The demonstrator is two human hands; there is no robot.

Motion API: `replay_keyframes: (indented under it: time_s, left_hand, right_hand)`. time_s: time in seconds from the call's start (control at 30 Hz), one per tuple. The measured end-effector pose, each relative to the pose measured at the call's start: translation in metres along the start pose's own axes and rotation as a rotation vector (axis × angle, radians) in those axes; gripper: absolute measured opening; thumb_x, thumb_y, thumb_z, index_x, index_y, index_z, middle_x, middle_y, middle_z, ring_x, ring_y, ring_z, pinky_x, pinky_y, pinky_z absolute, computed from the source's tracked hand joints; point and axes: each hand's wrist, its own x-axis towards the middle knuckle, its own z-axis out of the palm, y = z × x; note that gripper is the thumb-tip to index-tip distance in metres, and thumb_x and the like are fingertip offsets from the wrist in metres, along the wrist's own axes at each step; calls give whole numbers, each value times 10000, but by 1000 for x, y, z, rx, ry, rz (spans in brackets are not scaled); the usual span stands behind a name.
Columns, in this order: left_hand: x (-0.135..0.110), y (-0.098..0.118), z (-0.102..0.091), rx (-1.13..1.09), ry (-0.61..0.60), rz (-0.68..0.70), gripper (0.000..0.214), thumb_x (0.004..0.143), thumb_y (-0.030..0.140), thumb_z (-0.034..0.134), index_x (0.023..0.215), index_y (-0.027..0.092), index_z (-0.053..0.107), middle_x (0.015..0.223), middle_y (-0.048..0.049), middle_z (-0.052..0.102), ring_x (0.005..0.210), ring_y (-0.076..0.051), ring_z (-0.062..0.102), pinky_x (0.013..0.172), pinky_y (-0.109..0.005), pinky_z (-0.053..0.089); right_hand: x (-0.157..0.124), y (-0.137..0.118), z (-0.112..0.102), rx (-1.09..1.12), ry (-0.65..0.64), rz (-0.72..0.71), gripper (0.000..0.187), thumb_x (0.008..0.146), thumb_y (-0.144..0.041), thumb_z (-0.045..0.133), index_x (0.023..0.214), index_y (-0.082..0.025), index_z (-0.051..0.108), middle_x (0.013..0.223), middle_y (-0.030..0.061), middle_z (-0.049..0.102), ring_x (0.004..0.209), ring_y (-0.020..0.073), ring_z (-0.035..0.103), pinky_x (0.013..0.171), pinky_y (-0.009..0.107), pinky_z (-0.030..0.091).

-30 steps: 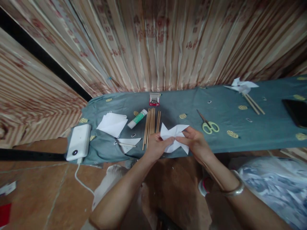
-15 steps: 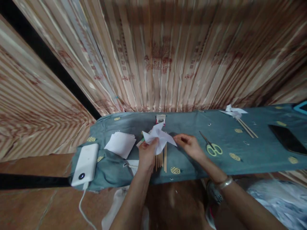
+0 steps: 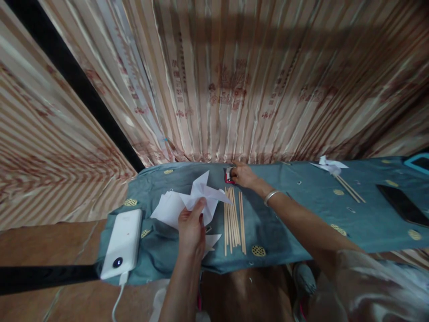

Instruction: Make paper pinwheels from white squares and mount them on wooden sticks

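Observation:
My left hand (image 3: pixel 192 226) pinches a folded white paper pinwheel (image 3: pixel 205 200) at its middle, thumb on top, with the points spread out. My right hand (image 3: pixel 246 175) reaches to the back of the table, its fingertips bent down at a small red-and-white box (image 3: pixel 229 177). What those fingertips hold, if anything, is hidden. Between the hands lie several thin wooden sticks (image 3: pixel 232 221) side by side. White paper sheets (image 3: pixel 166 209) are partly covered by the pinwheel, and a white paper piece (image 3: pixel 211 243) lies beside my left wrist.
At the left end a white power bank (image 3: pixel 122 243) sits with a cable (image 3: pixel 118 297) plugged in. To the right are another pinwheel (image 3: pixel 331 166) by two sticks (image 3: pixel 349 188) and a dark phone (image 3: pixel 404 203). A curtain (image 3: pixel 231 89) hangs behind the green tablecloth (image 3: pixel 288 179).
My right hand has left the pinwheel's tip and moved back to the small box. My left hand has carried the pinwheel left, uncovering the sticks. My right arm now covers the scissors.

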Motion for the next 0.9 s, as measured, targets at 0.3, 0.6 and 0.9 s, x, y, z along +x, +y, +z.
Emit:
replay_keyframes:
  time_s: [0.3,0.6,0.9]
  left_hand:
    - [-2,4,-10,-42,3,-17,409,418,263,886,748,128,683,716,-38,738,770,-231,718,767,-329,543]
    - [-4,7,-17,-48,-44,-22,342,449,259,877,705,142,683,676,-30,728,830,-252,719,783,-338,547]
    - [-7,-1,-14,-2,-71,-50,364,467,285,868,752,135,698,691,-36,732,805,-244,718,765,-328,543]
  right_hand:
    - [9,3,12,5,0,-4,333,923,-341,582,1207,-168,580,1243,109,591,1040,215,615,877,418,532]
    - [6,21,26,255,109,173,336,926,-344,577,1219,-181,569,1241,90,592,1041,218,616,870,435,535]
    - [-16,29,25,459,269,282,210,923,-308,561,1040,-152,639,1187,94,636,1048,218,622,875,408,523]
